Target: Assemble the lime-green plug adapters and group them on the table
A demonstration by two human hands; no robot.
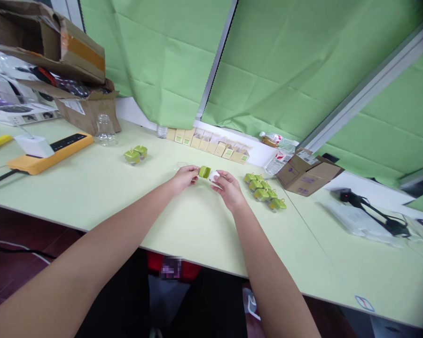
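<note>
Holding green case (204,172) finger-clamped in left hand (184,180), kept white piece (214,176) just to its right, finger-pinched in right hand (229,188).

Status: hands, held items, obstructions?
Left hand: pinching small green plastic piece. Right hand: holding small rounded white object beside it. Clear plastic piece beyond left hand; nothing visibly blocking.

No legible text; purple print (309,180) on the right-hand carton (296,172) too blurred to read.

Bright, even lt w/ wide-angle distort., blur nr R edge
</note>
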